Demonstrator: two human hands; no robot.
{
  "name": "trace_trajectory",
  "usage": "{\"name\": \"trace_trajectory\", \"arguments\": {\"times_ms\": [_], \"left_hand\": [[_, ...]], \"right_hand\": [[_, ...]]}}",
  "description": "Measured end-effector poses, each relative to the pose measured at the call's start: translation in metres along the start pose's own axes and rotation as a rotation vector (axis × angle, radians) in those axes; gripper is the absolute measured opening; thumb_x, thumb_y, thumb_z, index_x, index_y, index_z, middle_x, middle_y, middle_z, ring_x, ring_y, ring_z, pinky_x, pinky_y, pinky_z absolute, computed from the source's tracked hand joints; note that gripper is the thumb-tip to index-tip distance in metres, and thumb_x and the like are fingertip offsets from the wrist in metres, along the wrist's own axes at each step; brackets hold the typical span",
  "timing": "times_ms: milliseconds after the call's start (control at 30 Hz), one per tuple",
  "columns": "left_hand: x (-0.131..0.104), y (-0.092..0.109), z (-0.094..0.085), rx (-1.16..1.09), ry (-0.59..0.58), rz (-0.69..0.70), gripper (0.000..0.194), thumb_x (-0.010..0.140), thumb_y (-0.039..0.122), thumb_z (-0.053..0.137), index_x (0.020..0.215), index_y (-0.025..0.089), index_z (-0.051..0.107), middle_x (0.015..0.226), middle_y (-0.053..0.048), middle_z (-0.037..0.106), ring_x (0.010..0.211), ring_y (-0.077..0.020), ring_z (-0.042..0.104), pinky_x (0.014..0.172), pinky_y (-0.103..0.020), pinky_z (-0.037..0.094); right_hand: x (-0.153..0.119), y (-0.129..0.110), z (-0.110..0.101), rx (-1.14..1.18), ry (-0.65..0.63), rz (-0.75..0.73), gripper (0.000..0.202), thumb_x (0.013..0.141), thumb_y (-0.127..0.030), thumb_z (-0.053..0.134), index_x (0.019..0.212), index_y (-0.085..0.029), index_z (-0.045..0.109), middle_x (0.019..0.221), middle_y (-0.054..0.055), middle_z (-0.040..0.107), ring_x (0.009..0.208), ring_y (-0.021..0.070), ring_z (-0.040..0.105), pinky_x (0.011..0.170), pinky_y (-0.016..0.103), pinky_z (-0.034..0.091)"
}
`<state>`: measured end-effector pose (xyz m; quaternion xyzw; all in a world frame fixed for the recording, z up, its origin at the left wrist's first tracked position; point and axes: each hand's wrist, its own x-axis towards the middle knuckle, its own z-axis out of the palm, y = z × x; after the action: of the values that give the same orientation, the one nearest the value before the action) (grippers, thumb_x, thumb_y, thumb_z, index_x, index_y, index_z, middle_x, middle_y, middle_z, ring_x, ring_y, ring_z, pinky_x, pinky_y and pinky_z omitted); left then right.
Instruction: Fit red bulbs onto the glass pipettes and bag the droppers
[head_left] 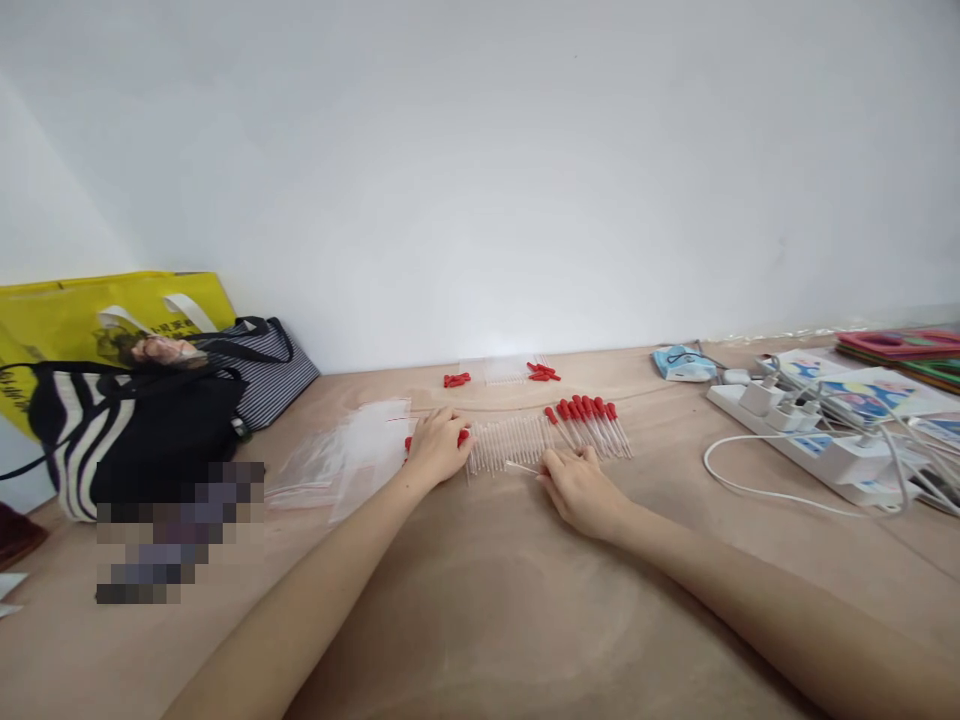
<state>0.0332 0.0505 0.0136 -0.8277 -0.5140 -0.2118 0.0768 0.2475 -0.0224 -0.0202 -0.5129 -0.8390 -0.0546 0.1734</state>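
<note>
R hand point(581, 490) grips thin tube point(523, 468); L hand point(437, 447) by red caps point(463, 438), grip unclear. Some capped tubes point(589, 420); approx. twice as many bare tubes point(506, 445).

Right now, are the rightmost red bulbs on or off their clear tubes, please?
On: the red bulbs cover the far ends of the clear tubes.

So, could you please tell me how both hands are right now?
Left hand: at a red bulb; whether it grips cannot be told.
Right hand: closed on a thin tube.
</note>
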Motion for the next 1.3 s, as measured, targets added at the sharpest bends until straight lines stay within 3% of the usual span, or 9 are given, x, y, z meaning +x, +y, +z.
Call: {"name": "trace_trajectory", "arguments": {"times_ms": [200,400,567,667,767,833,967,1067,1300], "left_hand": [[0.001,0.0,0.013,0.019,0.059,-0.026,0.017,0.077,0.017,0.05,0.068,0.017,0.064,0.077,-0.006,0.059,0.082,-0.0249,0.053,0.075,-0.039,0.038],[-0.003,0.006,0.004,-0.04,0.152,-0.026,0.018,0.082,0.02,0.045,0.073,0.016,0.06,0.081,-0.007,0.059,0.084,-0.0222,0.053,0.079,-0.037,0.04],[-0.035,0.012,-0.005,-0.504,0.265,-0.023,0.016,0.086,0.025,0.04,0.084,0.017,0.054,0.086,-0.004,0.057,0.076,-0.015,0.056,0.069,-0.028,0.047],[-0.062,0.012,-0.007,-0.71,0.111,0.009,0.013,0.085,0.024,0.042,0.09,0.018,0.052,0.085,-0.004,0.057,0.072,-0.0135,0.057,0.065,-0.025,0.049],[-0.079,0.012,-0.013,-0.685,-0.111,0.094,0.014,0.083,0.022,0.043,0.09,0.018,0.055,0.085,-0.004,0.06,0.075,-0.0145,0.058,0.067,-0.026,0.048],[-0.083,0.012,-0.018,-0.625,-0.182,0.13,0.016,0.082,0.02,0.043,0.09,0.018,0.056,0.086,-0.004,0.061,0.078,-0.0153,0.057,0.071,-0.028,0.047],[-0.083,0.015,-0.021,-0.574,-0.202,0.173,0.025,0.075,0.015,0.046,0.097,0.019,0.056,0.095,-0.006,0.061,0.087,-0.018,0.056,0.08,-0.033,0.045],[-0.083,0.017,-0.016,-0.516,-0.186,0.183,0.032,0.073,0.021,0.053,0.104,0.018,0.058,0.107,-0.009,0.057,0.096,-0.0217,0.053,0.086,-0.037,0.043],[-0.075,0.021,-0.005,-0.466,-0.098,0.174,0.02,0.082,0.023,0.047,0.092,0.022,0.065,0.1,-0.005,0.062,0.092,-0.0192,0.055,0.085,-0.037,0.043]], "right_hand": [[-0.006,0.0,0.005,0.132,0.08,-0.07,0.012,0.086,-0.014,0.032,0.078,-0.017,0.041,0.078,0.003,0.06,0.07,0.0145,0.051,0.077,0.032,0.023],[-0.006,0.001,0.01,0.169,0.111,-0.085,0.013,0.086,-0.014,0.032,0.078,-0.017,0.042,0.077,0.002,0.059,0.069,0.0139,0.051,0.081,0.034,0.023],[-0.007,0.006,0.012,0.185,0.12,-0.107,0.012,0.085,-0.013,0.035,0.079,-0.017,0.045,0.076,0.001,0.058,0.071,0.0135,0.052,0.082,0.033,0.024],[-0.008,0.007,0.012,0.178,0.14,-0.107,0.016,0.084,-0.011,0.037,0.093,-0.016,0.049,0.082,0.004,0.059,0.077,0.015,0.052,0.079,0.032,0.026],[-0.008,0.007,0.013,0.155,0.147,-0.096,0.026,0.084,-0.011,0.037,0.106,-0.015,0.05,0.087,0.007,0.058,0.082,0.017,0.052,0.077,0.032,0.028],[-0.008,0.007,0.014,0.151,0.128,-0.086,0.026,0.085,-0.012,0.037,0.104,-0.016,0.053,0.086,0.008,0.057,0.082,0.0175,0.051,0.075,0.032,0.03],[-0.009,0.007,0.017,0.197,0.109,-0.074,0.028,0.086,-0.013,0.035,0.104,-0.018,0.056,0.084,0.006,0.055,0.079,0.0159,0.05,0.073,0.03,0.032],[-0.009,0.006,0.017,0.228,0.114,-0.078,0.027,0.087,-0.014,0.036,0.104,-0.019,0.056,0.084,0.006,0.055,0.078,0.0152,0.05,0.073,0.03,0.033],[-0.009,0.004,0.013,0.255,0.125,-0.099,0.022,0.086,-0.015,0.037,0.095,-0.019,0.057,0.085,0.005,0.056,0.08,0.015,0.051,0.074,0.03,0.033]]}}
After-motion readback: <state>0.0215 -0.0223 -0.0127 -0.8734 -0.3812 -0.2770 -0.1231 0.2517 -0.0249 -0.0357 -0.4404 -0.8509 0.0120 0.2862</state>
